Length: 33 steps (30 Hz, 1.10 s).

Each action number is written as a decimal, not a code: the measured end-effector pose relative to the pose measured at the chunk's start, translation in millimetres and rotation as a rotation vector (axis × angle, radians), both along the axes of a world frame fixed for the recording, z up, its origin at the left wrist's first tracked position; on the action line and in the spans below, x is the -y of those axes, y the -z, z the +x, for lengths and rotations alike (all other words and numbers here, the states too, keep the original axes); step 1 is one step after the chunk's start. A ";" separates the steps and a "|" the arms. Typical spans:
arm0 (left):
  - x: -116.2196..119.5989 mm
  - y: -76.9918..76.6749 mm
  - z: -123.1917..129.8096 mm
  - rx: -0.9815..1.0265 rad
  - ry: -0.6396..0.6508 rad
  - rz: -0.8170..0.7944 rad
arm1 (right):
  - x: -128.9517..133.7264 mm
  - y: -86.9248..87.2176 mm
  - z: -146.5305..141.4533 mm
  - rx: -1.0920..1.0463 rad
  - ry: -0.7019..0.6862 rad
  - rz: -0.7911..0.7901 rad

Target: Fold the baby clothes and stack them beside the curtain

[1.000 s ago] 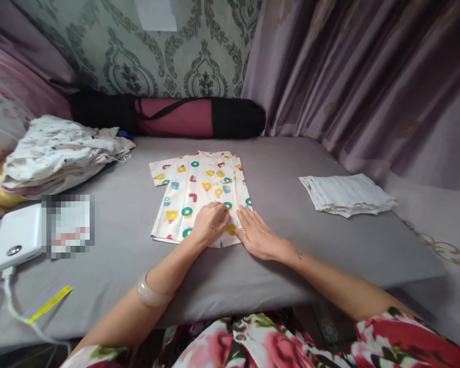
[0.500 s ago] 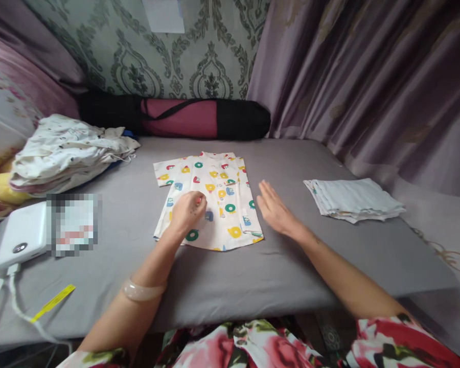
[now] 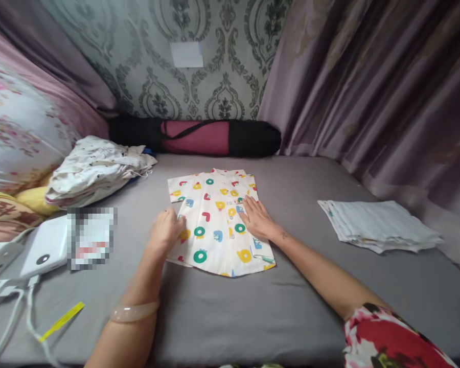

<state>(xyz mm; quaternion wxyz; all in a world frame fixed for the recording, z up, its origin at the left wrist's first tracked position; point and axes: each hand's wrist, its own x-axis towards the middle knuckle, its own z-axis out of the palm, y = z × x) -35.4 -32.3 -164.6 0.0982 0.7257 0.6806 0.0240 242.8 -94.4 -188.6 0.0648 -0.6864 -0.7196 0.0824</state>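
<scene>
A small white short-sleeved shirt [image 3: 214, 220] with colourful letter and number prints lies spread on a grey sheet. Its right sleeve side is turned inward over the front; the left sleeve sticks out. My left hand [image 3: 166, 228], curled closed, is at the shirt's left edge below that sleeve and seems to pinch the cloth, though its fingertips are partly hidden. Fingers stretched out, my right hand [image 3: 257, 219] lies flat on the folded right side.
A stack of folded pale cloth [image 3: 379, 225] lies on the right. At the left are a crumpled white garment [image 3: 99, 168], a white power bank [image 3: 48, 245] with cables and a yellow strip [image 3: 63, 319]. A black and maroon long bag [image 3: 195, 137] lies along the wall.
My left hand has moved from above the shirt's middle to its left edge. My right hand has come from beside the shirt onto its right side. The view has shifted.
</scene>
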 end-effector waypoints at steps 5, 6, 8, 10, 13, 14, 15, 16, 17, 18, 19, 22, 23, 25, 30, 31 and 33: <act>-1.9 -9.8 -5.1 0.046 -0.016 -0.113 | -9.7 -13.3 2.7 0.066 -0.027 -0.051; -1.8 -12.6 -5.2 0.059 -0.023 -0.141 | -15.0 -17.0 2.7 0.080 -0.024 -0.048; -2.1 -16.9 -5.4 0.084 -0.026 -0.199 | -30.0 -22.7 1.5 0.106 -0.004 -0.034; -3.2 -18.6 -6.3 0.115 -0.012 -0.244 | -50.0 -24.6 -3.0 0.114 0.026 0.001; -5.2 -17.5 -9.0 0.177 -0.001 -0.351 | -85.3 -22.1 -21.5 0.036 0.035 0.039; -5.7 -17.1 -9.9 0.204 -0.010 -0.388 | -97.4 -20.9 -31.8 -0.009 0.020 0.033; -6.0 -16.9 -10.6 0.230 -0.023 -0.419 | -109.3 -19.8 -44.0 -0.056 -0.002 0.019; -6.3 -17.1 -11.2 0.252 -0.039 -0.442 | -120.8 -18.9 -57.9 -0.102 -0.029 0.008; -6.4 -17.4 -11.6 0.268 -0.052 -0.461 | -131.7 -18.2 -73.1 -0.143 -0.058 -0.001; -6.4 -17.8 -11.8 0.277 -0.059 -0.476 | -141.9 -17.6 -89.2 -0.178 -0.086 -0.009; -6.4 -18.0 -12.1 0.279 -0.058 -0.489 | -151.4 -17.2 -105.5 -0.208 -0.114 -0.021; -6.9 -15.9 -13.5 0.278 -0.029 -0.487 | -174.3 -15.4 -151.1 -0.253 -0.162 -0.058; -7.3 -14.1 -14.5 0.283 -0.018 -0.484 | -179.8 -14.5 -164.0 -0.257 -0.165 -0.068; -8.4 -9.5 -17.0 0.300 -0.005 -0.490 | -187.4 -12.5 -185.6 -0.261 -0.165 -0.081; -10.1 -3.4 -22.4 0.324 0.005 -0.530 | -188.6 -8.0 -215.0 -0.249 -0.077 -0.107; -9.9 -4.0 -22.5 0.331 0.006 -0.538 | -186.9 -8.2 -217.1 -0.246 -0.051 -0.106; -9.0 -6.8 -21.6 0.341 0.005 -0.548 | -183.3 -10.7 -218.1 -0.243 -0.027 -0.095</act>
